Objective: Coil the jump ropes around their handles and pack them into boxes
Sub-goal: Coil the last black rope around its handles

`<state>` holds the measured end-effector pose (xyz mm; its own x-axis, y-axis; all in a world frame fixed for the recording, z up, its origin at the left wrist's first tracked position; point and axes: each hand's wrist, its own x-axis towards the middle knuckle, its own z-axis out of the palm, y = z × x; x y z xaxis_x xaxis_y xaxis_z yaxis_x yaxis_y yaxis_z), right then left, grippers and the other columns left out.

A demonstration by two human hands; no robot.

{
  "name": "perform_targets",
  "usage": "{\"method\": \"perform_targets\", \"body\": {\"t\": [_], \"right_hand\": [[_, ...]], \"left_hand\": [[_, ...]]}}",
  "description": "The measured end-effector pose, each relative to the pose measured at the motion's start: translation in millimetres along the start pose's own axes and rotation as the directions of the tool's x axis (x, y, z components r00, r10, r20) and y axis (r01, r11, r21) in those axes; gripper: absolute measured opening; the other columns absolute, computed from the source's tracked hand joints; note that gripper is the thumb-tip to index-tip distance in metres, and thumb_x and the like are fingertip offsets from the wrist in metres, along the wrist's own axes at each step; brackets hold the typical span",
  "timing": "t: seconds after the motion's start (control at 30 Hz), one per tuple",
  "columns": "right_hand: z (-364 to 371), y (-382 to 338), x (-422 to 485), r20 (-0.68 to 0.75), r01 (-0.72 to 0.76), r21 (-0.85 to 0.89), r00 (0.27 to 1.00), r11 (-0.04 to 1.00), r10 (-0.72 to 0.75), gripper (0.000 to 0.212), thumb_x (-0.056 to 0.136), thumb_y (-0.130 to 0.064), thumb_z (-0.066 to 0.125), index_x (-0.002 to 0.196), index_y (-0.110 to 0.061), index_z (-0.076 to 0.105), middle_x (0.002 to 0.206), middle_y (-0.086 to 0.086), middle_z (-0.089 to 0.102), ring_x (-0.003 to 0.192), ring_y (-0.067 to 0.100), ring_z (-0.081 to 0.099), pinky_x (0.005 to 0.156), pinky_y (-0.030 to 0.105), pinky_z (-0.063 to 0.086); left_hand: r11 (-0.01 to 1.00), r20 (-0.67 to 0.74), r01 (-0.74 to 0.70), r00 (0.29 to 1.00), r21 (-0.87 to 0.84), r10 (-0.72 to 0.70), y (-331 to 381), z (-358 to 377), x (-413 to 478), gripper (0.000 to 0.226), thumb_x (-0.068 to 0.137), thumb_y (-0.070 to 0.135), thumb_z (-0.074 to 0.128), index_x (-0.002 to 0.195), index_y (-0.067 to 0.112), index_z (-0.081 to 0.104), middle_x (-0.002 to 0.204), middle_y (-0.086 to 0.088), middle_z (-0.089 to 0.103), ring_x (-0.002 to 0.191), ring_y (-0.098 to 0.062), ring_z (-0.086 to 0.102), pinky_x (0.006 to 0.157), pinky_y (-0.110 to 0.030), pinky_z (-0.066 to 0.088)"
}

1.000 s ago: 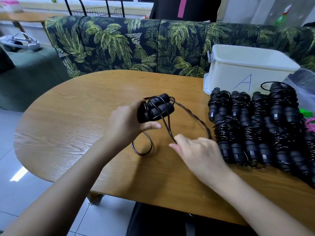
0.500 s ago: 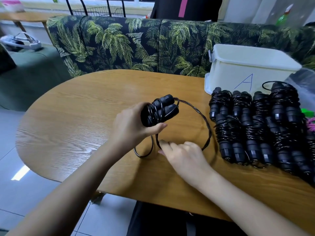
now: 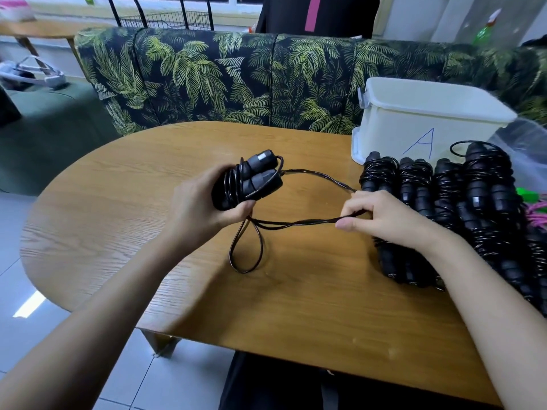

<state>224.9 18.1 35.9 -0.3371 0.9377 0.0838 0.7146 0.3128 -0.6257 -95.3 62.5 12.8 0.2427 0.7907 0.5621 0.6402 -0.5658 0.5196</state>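
My left hand point(image 3: 204, 202) grips a pair of black jump rope handles point(image 3: 251, 179) held side by side above the table, with a few turns of black rope round them. The loose rope point(image 3: 296, 223) runs doubled to the right, where my right hand point(image 3: 381, 217) pinches it between thumb and fingers. A small loop of the same rope hangs below my left hand and touches the wooden table point(image 3: 118, 208). A pile of coiled black jump ropes point(image 3: 461, 202) lies at the right, just behind my right hand.
A white lidded plastic box marked "A" point(image 3: 429, 119) stands at the back right, behind the pile. Green and pink items point(image 3: 535, 202) show at the far right edge. A leaf-patterned sofa point(image 3: 236, 81) runs behind the table.
My right hand has moved from the table near my left hand out to the right, pulling the doubled rope taut. The handles in my left hand have tilted slightly.
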Motion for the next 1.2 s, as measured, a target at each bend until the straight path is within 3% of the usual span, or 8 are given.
{"method": "perform_targets", "body": {"t": [0.1, 0.3, 0.5, 0.63, 0.83, 0.97, 1.1, 1.2], "right_hand": [[-9.3, 1.3, 6.2, 0.043, 0.015, 0.098, 0.999, 0.995, -0.019, 0.03, 0.077, -0.051, 0.063, 0.067, -0.023, 0.07, 0.064, -0.014, 0.063, 0.065, 0.003, 0.056, 0.069, 0.015, 0.041], [-18.0, 5.5, 29.9, -0.053, -0.068, 0.149, 0.996, 0.987, 0.076, 0.034, 0.09, -0.041, 0.063, 0.065, -0.019, 0.067, 0.048, -0.013, 0.049, 0.049, 0.003, 0.039, 0.058, 0.021, 0.033], [-9.8, -28.2, 67.1, -0.237, -0.155, -0.161, 0.965, 0.975, 0.114, 0.034, 0.09, -0.051, 0.064, 0.064, -0.029, 0.067, 0.054, -0.01, 0.055, 0.053, 0.018, 0.044, 0.057, 0.031, 0.035], [-2.4, -68.2, 55.6, -0.375, -0.023, -0.123, 0.927, 0.992, -0.026, 0.031, 0.089, -0.049, 0.066, 0.061, -0.035, 0.063, 0.057, -0.007, 0.061, 0.056, 0.016, 0.052, 0.061, 0.034, 0.043], [39.1, -85.5, 9.2, -0.323, 0.038, -0.019, 0.945, 0.999, -0.042, 0.029, 0.092, -0.044, 0.058, 0.079, -0.024, 0.075, 0.06, -0.008, 0.065, 0.06, 0.013, 0.058, 0.061, 0.035, 0.047], [52.1, -76.4, -13.8, -0.248, 0.01, 0.146, 0.968, 0.989, 0.027, 0.033, 0.097, -0.032, 0.059, 0.068, -0.02, 0.072, 0.063, -0.008, 0.068, 0.064, 0.016, 0.064, 0.071, 0.038, 0.051], [60.5, -66.4, -12.8, -0.155, -0.079, 0.246, 0.981, 0.966, 0.12, 0.021, 0.095, -0.03, 0.064, 0.081, -0.024, 0.078, 0.07, -0.013, 0.072, 0.06, 0.008, 0.06, 0.069, 0.031, 0.052], [63.4, -63.4, -7.7, -0.088, -0.13, 0.339, 0.982, 0.932, 0.169, 0.018, 0.094, -0.026, 0.067, 0.08, -0.023, 0.078, 0.07, -0.015, 0.072, 0.058, 0.001, 0.059, 0.071, 0.019, 0.051]], "left_hand": [[0.996, 0.02, -0.012, 1.0, -0.083, 0.014, 0.6, -4.8, 0.9, 0.058, 0.07, 0.06, 0.067, 0.121, 0.034, 0.055, 0.097, 0.009, 0.068, 0.089, -0.017, 0.068, 0.077, -0.045, 0.056], [0.98, 0.151, -0.146, 0.974, -0.133, 0.166, 5.1, -8.0, 1.1, 0.064, 0.071, 0.063, 0.07, 0.125, 0.035, 0.051, 0.108, 0.0, 0.069, 0.098, -0.024, 0.068, 0.082, -0.046, 0.056], [0.742, 0.343, -0.582, 0.807, 0.332, 0.48, 53.0, 11.0, -3.3, 0.083, 0.068, 0.067, 0.068, 0.122, 0.007, 0.046, 0.084, -0.002, 0.07, 0.071, -0.021, 0.063, 0.057, -0.026, 0.047], [0.72, 0.338, -0.509, 0.858, 0.471, 0.386, 51.7, 20.5, -0.7, 0.086, 0.052, 0.062, 0.084, 0.102, 0.003, 0.046, 0.065, -0.006, 0.062, 0.057, -0.026, 0.058, 0.047, -0.03, 0.045], [0.67, 0.211, -0.3, 0.954, 0.679, 0.214, 55.4, 16.0, 4.1, 0.078, 0.043, 0.069, 0.082, 0.089, 0.009, 0.064, 0.062, 0.0, 0.062, 0.055, -0.023, 0.059, 0.044, -0.022, 0.02], [0.771, 0.119, -0.221, 0.975, 0.597, 0.187, 44.5, 8.3, 5.7, 0.087, 0.059, 0.074, 0.068, 0.129, 0.024, 0.058, 0.089, 0.0, 0.073, 0.067, -0.029, 0.063, 0.046, -0.023, 0.033], [0.905, 0.124, -0.163, 0.985, 0.393, 0.124, 47.9, -0.2, 6.7, 0.087, 0.061, 0.086, 0.043, 0.13, 0.036, 0.058, 0.106, 0.006, 0.073, 0.082, -0.027, 0.069, 0.056, -0.026, 0.042], [0.969, 0.139, -0.005, 0.99, 0.248, -0.031, 48.9, -1.0, 6.0, 0.088, 0.056, 0.092, 0.052, 0.129, 0.042, 0.057, 0.097, 0.011, 0.073, 0.086, -0.021, 0.07, 0.062, -0.029, 0.046]]}}
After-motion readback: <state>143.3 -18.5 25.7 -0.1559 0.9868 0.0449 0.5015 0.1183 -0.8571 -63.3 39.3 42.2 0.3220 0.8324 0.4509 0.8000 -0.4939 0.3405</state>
